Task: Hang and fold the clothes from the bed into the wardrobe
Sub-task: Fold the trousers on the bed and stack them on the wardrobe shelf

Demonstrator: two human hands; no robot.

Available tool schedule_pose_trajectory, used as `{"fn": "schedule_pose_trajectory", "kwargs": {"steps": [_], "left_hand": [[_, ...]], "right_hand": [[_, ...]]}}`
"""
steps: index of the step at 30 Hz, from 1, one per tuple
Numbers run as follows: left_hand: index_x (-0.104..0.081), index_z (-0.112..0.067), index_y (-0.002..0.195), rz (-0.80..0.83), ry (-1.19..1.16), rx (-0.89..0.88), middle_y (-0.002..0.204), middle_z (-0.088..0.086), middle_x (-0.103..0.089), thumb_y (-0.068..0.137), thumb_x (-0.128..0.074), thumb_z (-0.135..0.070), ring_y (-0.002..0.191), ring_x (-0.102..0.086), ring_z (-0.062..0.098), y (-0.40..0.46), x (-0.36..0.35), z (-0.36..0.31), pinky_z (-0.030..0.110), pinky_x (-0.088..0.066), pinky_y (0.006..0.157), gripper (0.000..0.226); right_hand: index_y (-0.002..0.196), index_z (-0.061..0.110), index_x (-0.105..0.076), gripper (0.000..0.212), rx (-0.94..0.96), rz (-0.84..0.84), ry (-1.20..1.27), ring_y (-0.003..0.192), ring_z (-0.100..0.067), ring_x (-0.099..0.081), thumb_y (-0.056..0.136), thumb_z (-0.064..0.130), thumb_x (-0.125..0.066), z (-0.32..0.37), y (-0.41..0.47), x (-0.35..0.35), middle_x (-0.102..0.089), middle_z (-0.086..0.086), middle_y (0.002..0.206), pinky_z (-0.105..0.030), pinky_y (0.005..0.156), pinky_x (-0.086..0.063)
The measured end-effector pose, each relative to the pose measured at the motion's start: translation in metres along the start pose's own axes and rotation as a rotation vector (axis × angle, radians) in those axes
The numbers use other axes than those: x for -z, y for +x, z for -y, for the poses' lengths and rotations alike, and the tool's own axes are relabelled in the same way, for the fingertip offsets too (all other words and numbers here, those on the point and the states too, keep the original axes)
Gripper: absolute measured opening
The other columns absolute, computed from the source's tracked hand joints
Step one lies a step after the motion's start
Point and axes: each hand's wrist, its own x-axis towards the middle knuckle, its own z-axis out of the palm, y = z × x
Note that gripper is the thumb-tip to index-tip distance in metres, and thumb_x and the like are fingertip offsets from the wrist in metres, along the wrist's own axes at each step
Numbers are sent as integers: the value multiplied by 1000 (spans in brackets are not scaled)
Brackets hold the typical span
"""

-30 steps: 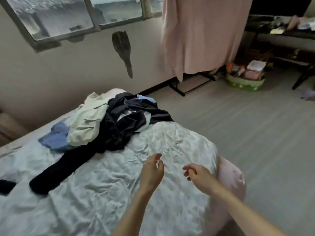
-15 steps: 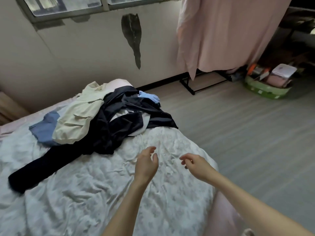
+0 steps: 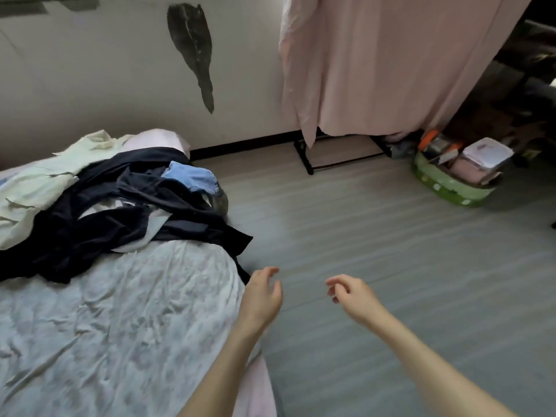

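Note:
A heap of clothes lies at the far end of the bed (image 3: 120,311): dark navy garments (image 3: 114,224), a cream shirt (image 3: 39,188) and a light blue piece (image 3: 192,177). My left hand (image 3: 261,299) hovers over the bed's right edge, fingers loosely curled, holding nothing. To its right, my right hand (image 3: 352,296) hangs over the floor, also loosely curled and empty. Both are well short of the heap. A pink fabric cover (image 3: 376,61) drapes a black-framed wardrobe rack (image 3: 307,158) at the back.
Grey plank floor (image 3: 376,251) stretches right of the bed. A green basket (image 3: 448,185) filled with boxes sits beside the rack. Behind the bed is a wall with a dark peeled patch (image 3: 192,46). Dark furniture fills the far right corner.
The view has swung right and down, so the bed and heap now sit further left. Both hands stay empty and have shifted from over the sheet toward the bed's edge and floor.

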Motion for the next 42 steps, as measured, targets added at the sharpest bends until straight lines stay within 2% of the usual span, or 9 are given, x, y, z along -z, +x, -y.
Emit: {"fn": "schedule_pose_trajectory", "kwargs": {"steps": [5,12,16,22,28,31,33,36,42], "left_hand": [[-57,-9,124,-19,4,-42,123,5,-57,93,-50,-11,114,-54,19,38,-44,-65,26,-39,97,32],[-56,-10,124,-81,-6,103,124,6,-56,93,-49,-12,114,-55,20,78,-44,-62,35,-43,98,32],[-56,-7,126,-157,-43,134,126,9,-56,93,-49,-9,116,-54,22,131,-26,-58,30,-41,98,34],[-56,-9,125,-289,-145,270,124,8,-56,94,-48,-10,113,-55,20,212,26,-24,18,-37,88,32],[-54,-12,127,-414,-180,464,128,4,-55,95,-46,-12,116,-53,17,238,89,24,20,-37,92,33],[-55,-14,127,-517,-187,555,129,2,-55,95,-45,-13,114,-53,16,256,125,53,27,-42,97,33],[-54,-14,127,-565,-188,617,128,1,-54,95,-45,-13,111,-53,15,272,147,68,27,-43,94,34],[-51,-13,130,-603,-134,676,130,2,-50,95,-44,-14,108,-51,13,307,189,97,23,-40,87,35],[-44,-12,135,-689,-93,871,139,8,-41,96,-43,-14,123,-46,23,405,299,168,30,-37,100,39]], "right_hand": [[81,28,-55,36,4,-8,26,83,-21,-58,90,-4,-40,-16,37,63,-58,12,71,-38,88,-47],[104,6,-62,30,86,139,33,76,-22,-59,91,-3,-37,15,94,73,-62,-4,84,-27,77,-47],[106,2,-62,31,108,177,-24,75,-22,-58,90,-3,-36,43,152,76,-63,-6,87,-27,77,-46],[105,10,-62,33,184,339,-159,80,-21,-60,90,1,-35,121,250,26,-63,-2,88,-29,80,-48],[113,10,-61,37,301,536,-264,89,-18,-62,90,3,-33,194,313,-37,-67,-3,98,-24,76,-43],[111,14,-61,37,356,647,-301,89,-18,-63,89,5,-33,235,350,-79,-66,0,95,-25,77,-46],[111,17,-61,36,413,693,-329,93,-18,-62,89,7,-34,263,374,-105,-65,4,93,-26,84,-47],[115,16,-60,36,520,784,-361,94,-16,-61,91,8,-34,314,414,-148,-63,5,97,-24,82,-46],[123,17,-55,38,683,844,-462,100,-16,-60,92,10,-34,415,515,-249,-65,1,106,-24,83,-44]]}}
